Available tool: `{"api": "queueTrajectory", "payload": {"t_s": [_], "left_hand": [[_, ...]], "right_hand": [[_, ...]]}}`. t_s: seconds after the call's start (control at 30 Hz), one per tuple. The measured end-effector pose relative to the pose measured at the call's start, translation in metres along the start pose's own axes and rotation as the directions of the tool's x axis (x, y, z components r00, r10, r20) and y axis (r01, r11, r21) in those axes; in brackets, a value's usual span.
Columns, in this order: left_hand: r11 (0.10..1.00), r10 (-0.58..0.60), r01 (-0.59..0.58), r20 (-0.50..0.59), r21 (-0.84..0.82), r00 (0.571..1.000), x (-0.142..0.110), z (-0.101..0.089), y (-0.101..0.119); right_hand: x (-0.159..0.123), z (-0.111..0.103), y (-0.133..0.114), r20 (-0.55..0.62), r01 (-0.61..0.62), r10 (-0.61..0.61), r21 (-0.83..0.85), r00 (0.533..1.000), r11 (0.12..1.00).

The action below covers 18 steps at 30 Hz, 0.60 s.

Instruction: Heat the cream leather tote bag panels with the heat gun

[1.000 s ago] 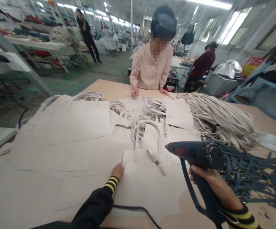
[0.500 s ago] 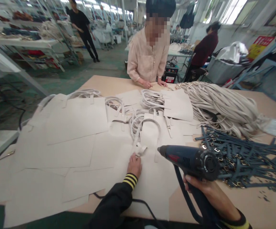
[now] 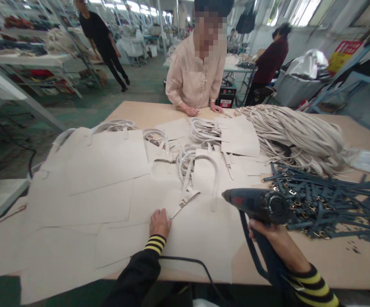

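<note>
My left hand [image 3: 160, 223] lies palm down on the cream panels, with its fingers curled. At its thumb side it pinches the lower end of a short cream buckle strap [image 3: 189, 198], which runs up to the right with a metal buckle on it. My right hand [image 3: 266, 229] is wrapped around the handle of a dark blue heat gun [image 3: 257, 204], held above the table with its nozzle pointing left. Beneath the strap lies a cream panel [image 3: 204, 238], and a curved cream handle [image 3: 216, 175] rests on its upper part.
Stacked cream panels [image 3: 85, 200] cover the table's left side. To the right lie dark blue buckle straps [image 3: 328, 204] and a long bundle of cream straps [image 3: 303, 132]. A black cord [image 3: 187, 259] crosses near the front edge. Across the table stands a person [image 3: 196, 72].
My left hand has moved left and slightly down, and the curled strap beside it now lies straighter with its buckle showing. The heat gun has shifted slightly right and up in view.
</note>
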<state>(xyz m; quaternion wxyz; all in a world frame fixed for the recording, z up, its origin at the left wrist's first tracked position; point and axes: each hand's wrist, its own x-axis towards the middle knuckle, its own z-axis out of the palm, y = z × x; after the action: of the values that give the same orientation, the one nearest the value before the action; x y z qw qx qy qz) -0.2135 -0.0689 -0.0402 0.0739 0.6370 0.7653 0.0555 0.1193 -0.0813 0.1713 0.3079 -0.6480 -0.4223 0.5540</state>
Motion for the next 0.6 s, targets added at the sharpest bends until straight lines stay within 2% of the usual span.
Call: {"api": "queueTrajectory", "payload": {"t_s": [0.07, 0.13, 0.23, 0.3, 0.37, 0.4, 0.43, 0.5, 0.53, 0.6], "left_hand": [[0.999, -0.045, 0.045, 0.040, 0.018, 0.998, -0.009, -0.003, -0.014], [0.998, -0.054, 0.052, 0.116, 0.020, 0.992, -0.021, -0.007, -0.025], [0.999, -0.031, 0.032, 0.257, 0.000, 0.966, -0.051, -0.013, -0.043], [0.999, -0.018, 0.028, 0.362, -0.022, 0.932, -0.077, -0.017, -0.060], [0.998, 0.000, 0.026, 0.461, -0.050, 0.888, -0.104, -0.022, -0.079], [0.997, 0.012, 0.024, 0.476, -0.071, 0.879, -0.116, -0.024, -0.089], [0.995, 0.020, 0.027, 0.458, -0.096, 0.889, -0.127, -0.026, -0.096], [0.984, -0.004, 0.064, 0.339, -0.164, 0.941, -0.141, -0.031, -0.107], [0.973, -0.045, 0.102, 0.265, -0.208, 0.963, -0.146, -0.035, -0.110], [0.931, -0.165, 0.209, 0.164, -0.300, 0.973, -0.150, -0.043, -0.113]], "right_hand": [[-0.002, -0.012, -0.001, -0.112, 0.003, -0.001, 0.014, 0.994, 1.000], [-0.010, -0.018, 0.003, -0.133, -0.021, 0.025, 0.026, 0.991, 0.999], [-0.042, -0.020, 0.019, -0.088, -0.140, 0.136, -0.044, 0.987, 0.989], [-0.073, -0.017, 0.034, -0.065, -0.212, 0.205, -0.130, 0.977, 0.969], [-0.101, -0.010, 0.047, -0.024, -0.240, 0.240, -0.195, 0.971, 0.951], [-0.111, -0.002, 0.051, 0.016, -0.236, 0.246, -0.220, 0.969, 0.947], [-0.117, 0.008, 0.054, 0.074, -0.220, 0.244, -0.243, 0.967, 0.945], [-0.117, 0.038, 0.055, 0.246, -0.133, 0.203, -0.274, 0.948, 0.952], [-0.112, 0.056, 0.054, 0.345, -0.068, 0.162, -0.270, 0.925, 0.960], [-0.101, 0.097, 0.051, 0.519, 0.067, 0.055, -0.213, 0.853, 0.975]]}}
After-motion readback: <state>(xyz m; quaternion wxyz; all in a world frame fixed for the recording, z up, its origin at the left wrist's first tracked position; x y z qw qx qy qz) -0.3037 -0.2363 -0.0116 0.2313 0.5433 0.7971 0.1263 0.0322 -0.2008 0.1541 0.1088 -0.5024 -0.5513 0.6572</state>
